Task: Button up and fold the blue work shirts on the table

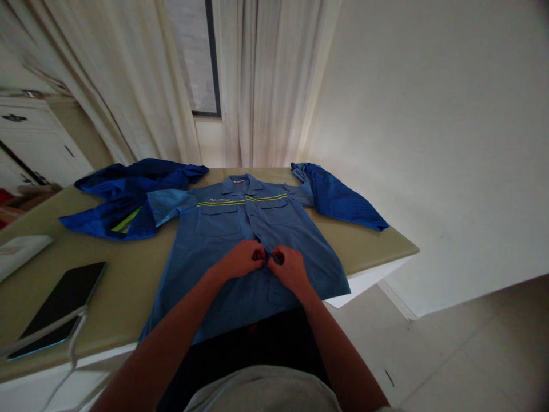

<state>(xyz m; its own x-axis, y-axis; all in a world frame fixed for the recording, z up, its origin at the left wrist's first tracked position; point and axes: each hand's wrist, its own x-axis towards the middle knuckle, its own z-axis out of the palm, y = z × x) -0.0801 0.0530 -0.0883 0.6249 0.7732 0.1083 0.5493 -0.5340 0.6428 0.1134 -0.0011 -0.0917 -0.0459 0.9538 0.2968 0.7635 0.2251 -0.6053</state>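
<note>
A blue work shirt (223, 229) with a yellow reflective chest stripe lies face up on the beige table (128, 274), collar away from me and sleeves spread to both sides. My left hand (240, 258) and my right hand (289, 266) meet at the shirt's front placket, below the chest pockets. Both are closed in a pinch on the placket's edges, fingertips almost touching. What the fingertips grip there is too small to make out.
A darker blue garment (124, 197) with a yellow stripe lies bunched at the table's left. A dark tablet (60, 306) with a white cable sits near the front left edge. The table corner ends at the right over tiled floor (450, 349). Curtains hang behind.
</note>
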